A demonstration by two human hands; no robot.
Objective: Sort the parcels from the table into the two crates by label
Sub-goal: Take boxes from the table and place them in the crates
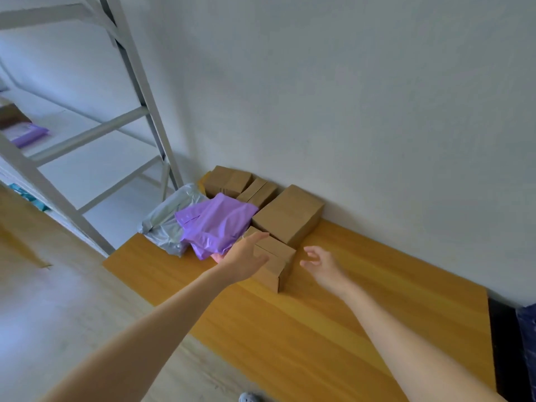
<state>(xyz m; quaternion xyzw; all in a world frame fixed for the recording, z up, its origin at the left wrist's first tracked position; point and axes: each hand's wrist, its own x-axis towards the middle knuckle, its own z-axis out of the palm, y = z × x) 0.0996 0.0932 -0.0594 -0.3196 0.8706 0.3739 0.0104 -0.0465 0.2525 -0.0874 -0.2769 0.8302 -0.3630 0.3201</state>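
Both my hands reach out, left hand (243,258) and right hand (320,264) with fingers spread, flanking the nearest of four cardboard boxes (275,261); two mailer bags, purple bag (216,223) and grey bag (168,219), lie beside.

Boxes (290,216) against wall (348,111) on table (348,314); mailer bags (214,221) just left of them.

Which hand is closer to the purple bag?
The left hand. It is right beside the purple bag, at its near edge and over a small box. The right hand is farther away, on the other side of that box.
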